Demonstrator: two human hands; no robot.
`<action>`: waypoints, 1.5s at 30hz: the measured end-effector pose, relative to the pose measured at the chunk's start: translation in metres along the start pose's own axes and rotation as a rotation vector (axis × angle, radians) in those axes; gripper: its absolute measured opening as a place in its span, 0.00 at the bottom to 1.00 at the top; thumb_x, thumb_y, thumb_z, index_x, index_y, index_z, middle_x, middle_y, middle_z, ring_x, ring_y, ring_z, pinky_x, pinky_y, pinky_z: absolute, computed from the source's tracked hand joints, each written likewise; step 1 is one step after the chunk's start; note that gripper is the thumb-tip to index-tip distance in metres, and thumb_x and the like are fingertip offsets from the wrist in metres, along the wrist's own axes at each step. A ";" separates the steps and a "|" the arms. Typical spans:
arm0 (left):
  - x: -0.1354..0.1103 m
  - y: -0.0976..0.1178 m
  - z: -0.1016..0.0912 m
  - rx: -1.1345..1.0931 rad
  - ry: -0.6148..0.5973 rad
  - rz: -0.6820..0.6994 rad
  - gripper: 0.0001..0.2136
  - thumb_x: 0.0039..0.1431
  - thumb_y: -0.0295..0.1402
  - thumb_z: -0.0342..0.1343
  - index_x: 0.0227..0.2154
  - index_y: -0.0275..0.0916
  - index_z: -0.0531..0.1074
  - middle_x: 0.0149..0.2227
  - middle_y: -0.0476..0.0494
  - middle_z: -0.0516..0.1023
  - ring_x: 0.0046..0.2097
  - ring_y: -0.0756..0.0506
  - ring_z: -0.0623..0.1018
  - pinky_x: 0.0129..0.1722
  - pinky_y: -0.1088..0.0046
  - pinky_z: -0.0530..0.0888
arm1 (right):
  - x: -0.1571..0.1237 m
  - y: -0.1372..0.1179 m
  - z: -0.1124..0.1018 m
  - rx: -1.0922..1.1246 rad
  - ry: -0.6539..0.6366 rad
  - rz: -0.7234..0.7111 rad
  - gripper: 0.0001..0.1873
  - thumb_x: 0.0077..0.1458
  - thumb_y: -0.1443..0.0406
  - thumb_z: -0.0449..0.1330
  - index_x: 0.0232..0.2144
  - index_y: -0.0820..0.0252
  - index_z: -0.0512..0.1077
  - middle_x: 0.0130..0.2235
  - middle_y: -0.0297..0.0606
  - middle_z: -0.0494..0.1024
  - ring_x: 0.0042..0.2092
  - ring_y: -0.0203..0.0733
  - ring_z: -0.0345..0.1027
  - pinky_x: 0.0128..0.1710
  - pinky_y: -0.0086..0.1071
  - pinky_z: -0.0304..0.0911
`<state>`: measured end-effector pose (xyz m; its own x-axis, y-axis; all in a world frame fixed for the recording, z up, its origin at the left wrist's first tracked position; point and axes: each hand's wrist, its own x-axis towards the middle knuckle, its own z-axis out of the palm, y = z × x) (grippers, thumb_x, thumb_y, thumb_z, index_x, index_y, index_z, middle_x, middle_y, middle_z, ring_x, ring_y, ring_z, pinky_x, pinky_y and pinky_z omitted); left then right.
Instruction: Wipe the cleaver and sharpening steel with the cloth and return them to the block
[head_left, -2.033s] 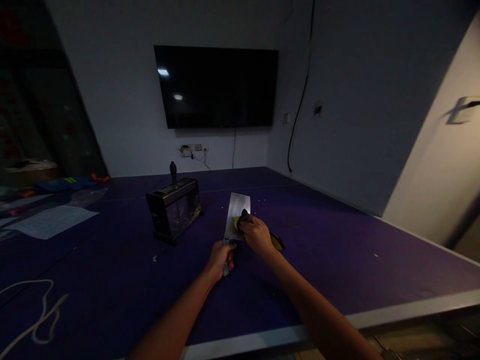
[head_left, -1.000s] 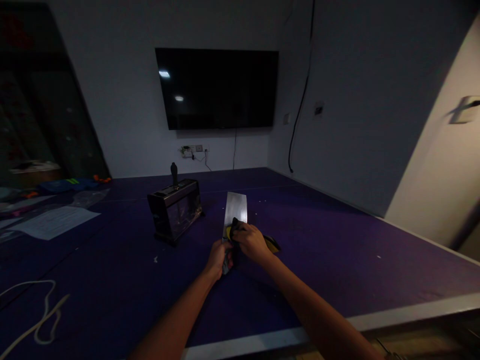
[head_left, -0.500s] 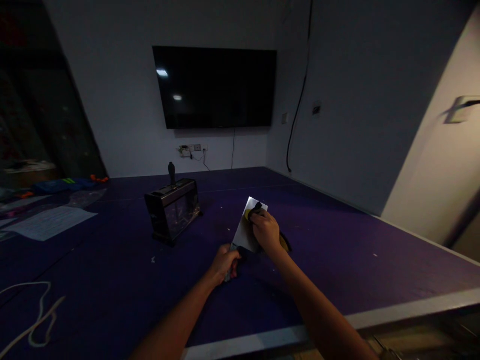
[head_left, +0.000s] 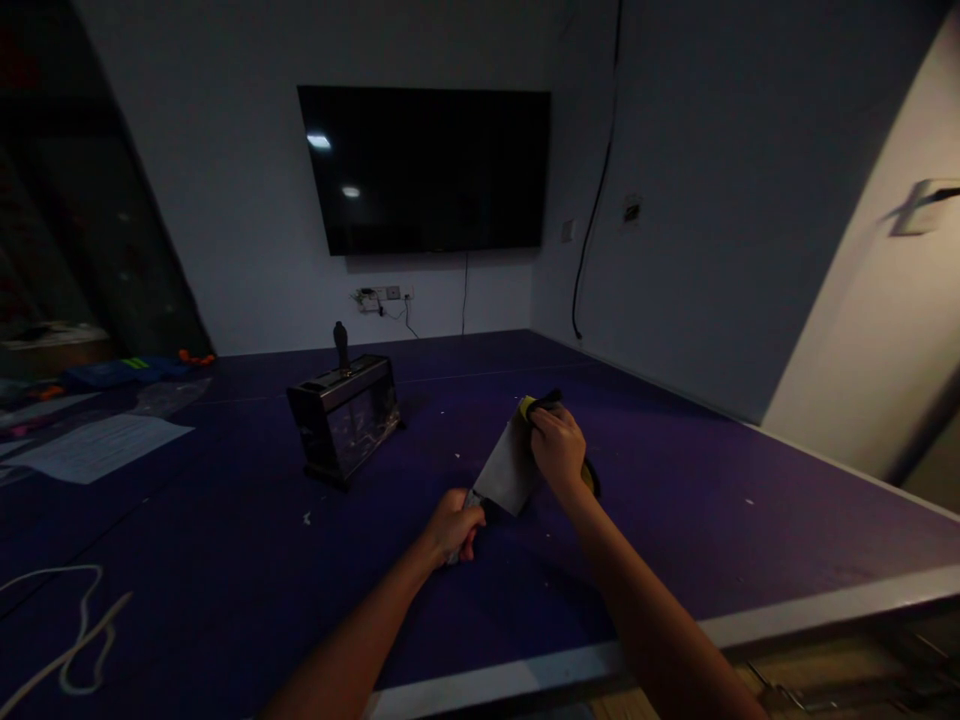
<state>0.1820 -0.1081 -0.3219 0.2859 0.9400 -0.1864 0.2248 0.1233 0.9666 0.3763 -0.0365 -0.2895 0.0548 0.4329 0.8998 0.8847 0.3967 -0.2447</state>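
Note:
My left hand (head_left: 456, 522) is closed around the handle of a cleaver (head_left: 504, 472) with a broad, pale metal blade, tilted up and to the right above the purple tabletop. My right hand (head_left: 559, 445) pinches a black and yellow cloth (head_left: 528, 406) against the blade's far end. Part of the cloth hangs down behind my right wrist. A dark knife block (head_left: 352, 415) with see-through sides stands to the left of the blade, and one black handle (head_left: 341, 345) sticks up from its top.
The purple table (head_left: 675, 500) has a white front edge. Papers (head_left: 105, 445) lie at the left, with a white cord (head_left: 82, 630) nearer me. Small white scraps dot the surface. A television (head_left: 431, 170) hangs on the far wall.
My right hand has moved right with the cloth, to the blade's far end. The blade has tilted and no longer shines brightly. My left hand has barely moved.

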 end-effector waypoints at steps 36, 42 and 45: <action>0.012 -0.002 -0.009 -0.351 0.280 0.070 0.05 0.41 0.34 0.47 0.19 0.38 0.61 0.11 0.55 0.60 0.11 0.54 0.61 0.12 0.80 0.56 | -0.026 -0.067 0.019 0.239 -0.456 -0.392 0.14 0.43 0.77 0.53 0.28 0.57 0.74 0.31 0.36 0.75 0.37 0.41 0.65 0.36 0.30 0.58; 0.014 -0.001 -0.010 -0.389 0.326 0.102 0.07 0.40 0.36 0.48 0.19 0.38 0.62 0.11 0.55 0.60 0.11 0.53 0.62 0.11 0.79 0.56 | -0.025 -0.071 0.018 0.303 -0.481 -0.445 0.14 0.42 0.78 0.52 0.23 0.57 0.72 0.28 0.35 0.74 0.35 0.39 0.64 0.34 0.29 0.58; 0.014 0.000 -0.011 -0.418 0.358 0.112 0.07 0.40 0.36 0.47 0.20 0.38 0.61 0.11 0.55 0.59 0.11 0.53 0.62 0.11 0.79 0.56 | -0.026 -0.071 0.019 0.305 -0.489 -0.457 0.14 0.42 0.78 0.52 0.25 0.57 0.73 0.29 0.35 0.75 0.36 0.39 0.64 0.36 0.29 0.58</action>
<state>0.1757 -0.0915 -0.3225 -0.0633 0.9950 -0.0776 -0.1982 0.0637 0.9781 0.3032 -0.0605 -0.3020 -0.5643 0.4536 0.6898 0.5979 0.8007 -0.0374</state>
